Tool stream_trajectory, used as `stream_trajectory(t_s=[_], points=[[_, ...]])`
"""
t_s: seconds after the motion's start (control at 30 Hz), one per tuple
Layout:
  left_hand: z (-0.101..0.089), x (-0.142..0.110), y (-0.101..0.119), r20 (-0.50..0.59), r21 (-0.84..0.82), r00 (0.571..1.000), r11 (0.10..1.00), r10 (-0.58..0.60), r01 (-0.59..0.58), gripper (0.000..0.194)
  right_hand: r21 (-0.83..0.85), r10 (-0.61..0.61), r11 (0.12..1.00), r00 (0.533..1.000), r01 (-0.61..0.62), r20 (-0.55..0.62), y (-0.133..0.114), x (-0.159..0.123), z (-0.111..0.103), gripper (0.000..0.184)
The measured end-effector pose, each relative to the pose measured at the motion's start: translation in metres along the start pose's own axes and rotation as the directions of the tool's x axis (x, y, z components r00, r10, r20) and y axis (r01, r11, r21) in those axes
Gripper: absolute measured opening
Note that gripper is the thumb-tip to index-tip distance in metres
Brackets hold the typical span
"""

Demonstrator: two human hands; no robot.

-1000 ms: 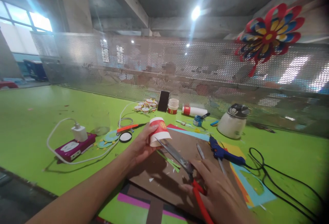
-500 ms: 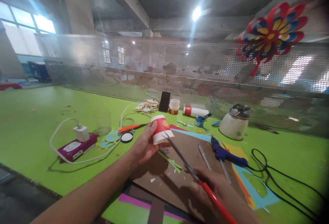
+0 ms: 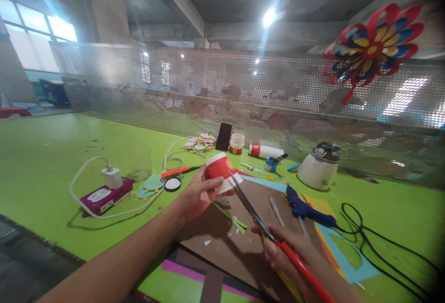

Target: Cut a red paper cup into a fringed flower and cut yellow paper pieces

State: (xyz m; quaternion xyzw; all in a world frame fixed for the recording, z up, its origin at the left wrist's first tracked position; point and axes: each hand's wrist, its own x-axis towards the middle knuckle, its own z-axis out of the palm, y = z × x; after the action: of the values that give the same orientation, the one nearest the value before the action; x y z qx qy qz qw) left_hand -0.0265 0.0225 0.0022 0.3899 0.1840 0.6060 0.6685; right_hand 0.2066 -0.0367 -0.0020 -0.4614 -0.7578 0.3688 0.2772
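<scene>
My left hand point(image 3: 200, 195) grips a red and white paper cup point(image 3: 218, 167) tipped on its side, its thumb lying across the cup's wall. In my right hand point(image 3: 285, 247) is a pair of scissors point(image 3: 251, 206) with a red and a yellow handle. The scissor tips are at the cup's white rim, where a flap of paper stands out. Beneath both hands lies a brown board point(image 3: 212, 233) with thin green paper strips point(image 3: 234, 219) and small white scraps on it.
Right of the board are a blue glue gun point(image 3: 308, 208) with a looping black cord, coloured paper point(image 3: 351, 256) and a white kettle-like pot point(image 3: 318, 168). Left are a purple power strip point(image 3: 106, 195) and an orange cutter point(image 3: 177, 172). Behind stand a phone point(image 3: 224, 137) and stacked cups point(image 3: 266, 150).
The cup has turned and tilted in my left hand, and its thumb has shifted. A white flap now shows at the rim. The scissors have moved slightly up and right.
</scene>
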Motion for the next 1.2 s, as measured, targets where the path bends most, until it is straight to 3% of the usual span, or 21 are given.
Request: stream_trajectory(t_s=[0.1, 0.27, 0.57, 0.87, 1.2], points=[[0.002, 0.000, -0.004, -0.022, -0.017, 1.000, 1.000, -0.006, 0.006, 0.059, -0.030, -0.028, 0.999, 0.999, 0.028, -0.020, -0.006, -0.003, 0.001, 0.073], [0.003, 0.000, -0.010, -0.027, -0.007, 0.999, 0.999, -0.035, 0.034, 0.060, -0.036, 0.028, 0.999, 0.999, -0.029, -0.030, -0.013, -0.006, 0.000, 0.066], [0.001, 0.003, -0.011, -0.034, -0.016, 0.999, 0.999, 0.034, -0.034, 0.046, -0.085, -0.030, 0.996, 0.998, 0.026, -0.049, -0.008, -0.003, 0.002, 0.072], [0.001, 0.002, -0.011, 0.030, 0.066, 0.998, 0.996, 0.063, -0.065, 0.040, -0.148, -0.086, 0.986, 0.994, 0.075, -0.070, -0.005, -0.001, 0.000, 0.046], [0.001, 0.002, -0.014, 0.013, 0.069, 0.998, 0.996, 0.054, -0.055, 0.044, -0.177, -0.096, 0.980, 0.994, 0.087, -0.044, -0.001, -0.001, -0.001, 0.050]])
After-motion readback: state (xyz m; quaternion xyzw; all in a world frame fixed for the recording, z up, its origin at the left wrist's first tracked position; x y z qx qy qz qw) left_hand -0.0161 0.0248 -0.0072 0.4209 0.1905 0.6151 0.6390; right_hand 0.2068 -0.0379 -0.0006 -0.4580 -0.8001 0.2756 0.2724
